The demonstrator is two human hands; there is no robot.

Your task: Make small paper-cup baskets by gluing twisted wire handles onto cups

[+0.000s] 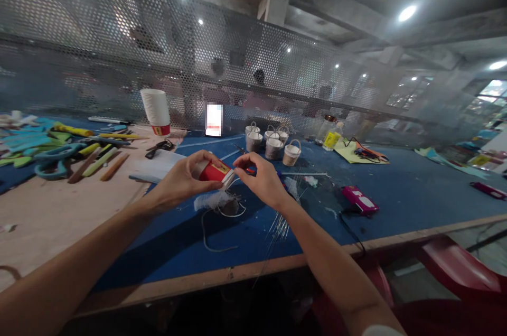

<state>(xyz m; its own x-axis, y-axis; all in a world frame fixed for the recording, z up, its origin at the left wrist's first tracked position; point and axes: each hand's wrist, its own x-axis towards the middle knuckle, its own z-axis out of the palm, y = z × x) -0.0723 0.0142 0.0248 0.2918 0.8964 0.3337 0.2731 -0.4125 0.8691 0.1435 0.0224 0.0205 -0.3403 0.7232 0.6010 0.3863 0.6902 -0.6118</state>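
Observation:
A red and white paper cup (215, 171) lies on its side in my left hand (189, 175), whose fingers wrap round it. My right hand (261, 176) is at the cup's right end, thumb and forefinger pinched close to its rim; what they hold there is too small to make out. Below the cup, white mesh (214, 199) and a loose grey cord (209, 247) lie on the blue table mat (158, 257). Thin wires (280, 226) lie under my right wrist. Several small handled baskets (273, 147) stand behind my hands.
Stacked paper cups (155, 109) stand at the back left. Blue scissors (53, 159) and several tools lie at the left. A lit phone (214, 119) leans near the perforated screen (237, 56). A magenta device (359, 201), glass jars (331, 135) and a red chair (459, 267) are at the right.

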